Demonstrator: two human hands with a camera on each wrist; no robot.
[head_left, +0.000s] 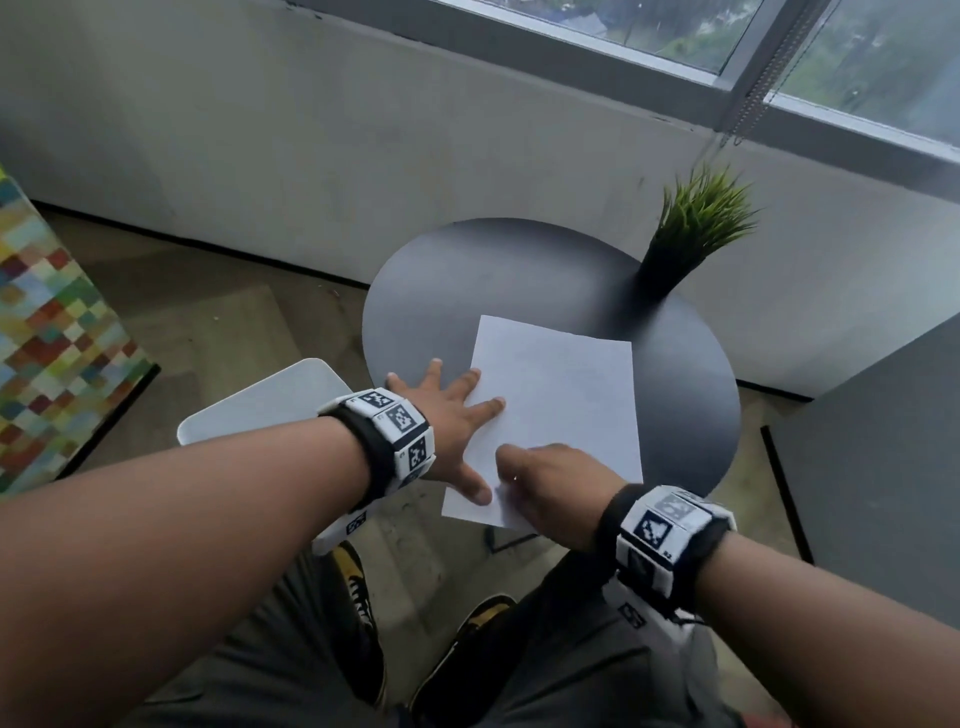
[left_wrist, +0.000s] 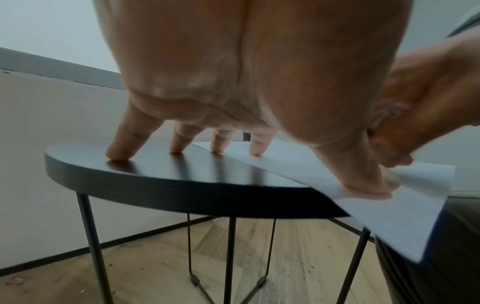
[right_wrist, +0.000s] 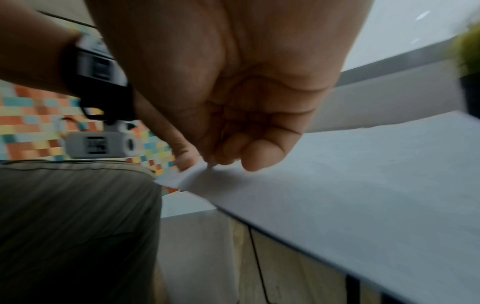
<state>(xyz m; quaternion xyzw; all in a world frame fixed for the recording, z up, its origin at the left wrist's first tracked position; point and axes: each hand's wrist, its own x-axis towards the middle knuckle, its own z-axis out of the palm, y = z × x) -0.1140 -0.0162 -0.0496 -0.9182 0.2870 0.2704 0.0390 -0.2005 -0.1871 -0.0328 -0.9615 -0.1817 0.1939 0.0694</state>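
Item 1, sheet of paper (head_left: 556, 405): white, one sheet. It lies flat on the round black table (head_left: 441, 291), running from the centre of the top toward 6 o'clock. Its near end overhangs the rim at 6 o'clock, above the person's knees.

Item 2, left hand (head_left: 447, 415): spread flat with straight fingers and gripping nothing. It sits at the sheet's 9 o'clock edge. In the left wrist view two fingertips (left_wrist: 116, 148) press the bare tabletop and two rest on the paper. The thumb (left_wrist: 363, 181) pins the sheet right at the table rim, toward the sheet's 7 o'clock corner.

Item 3, right hand (head_left: 550, 488): fingers curled, with the thumb and fingertips pinching the sheet's near edge at about 6 o'clock, just beside the left thumb. The right wrist view shows a small flap of paper raised at the pinch, and the rest of the sheet runs away from the hand toward 12 o'clock.

Item 4, potted grass plant (head_left: 691, 228): upright at the table's 1 o'clock rim, well apart from both hands.

Item 5, white seat (head_left: 270, 400): beside the table at 8 o'clock.
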